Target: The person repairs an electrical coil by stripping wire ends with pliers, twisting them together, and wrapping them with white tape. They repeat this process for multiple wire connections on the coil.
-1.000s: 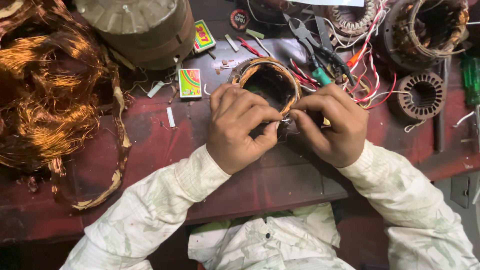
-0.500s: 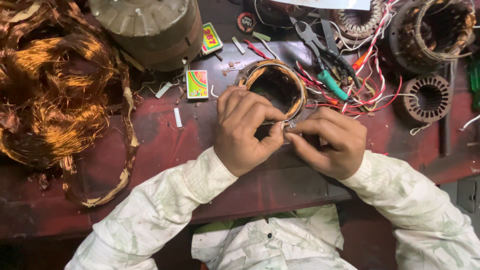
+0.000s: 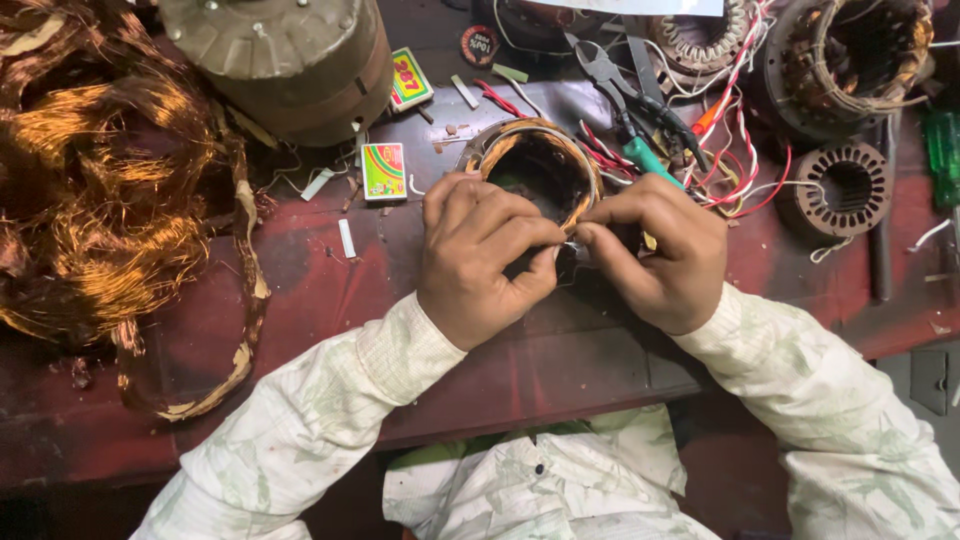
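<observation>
A round motor stator with copper winding around its rim lies on the dark red bench in front of me. My left hand rests over its near left edge, fingers curled, pinching a small whitish piece against the winding. My right hand meets it from the right, thumb and forefinger pinched on the same small piece at the stator's near rim. What exactly the piece is stays hidden between the fingertips.
A large tangle of loose copper wire fills the left. A big metal motor housing stands at the back, with two small boxes beside it. Pliers with green handles, red and white wires and more stators lie at the right.
Both hands stay pinched together at the stator's near rim with only small finger shifts. The view has drifted slightly.
</observation>
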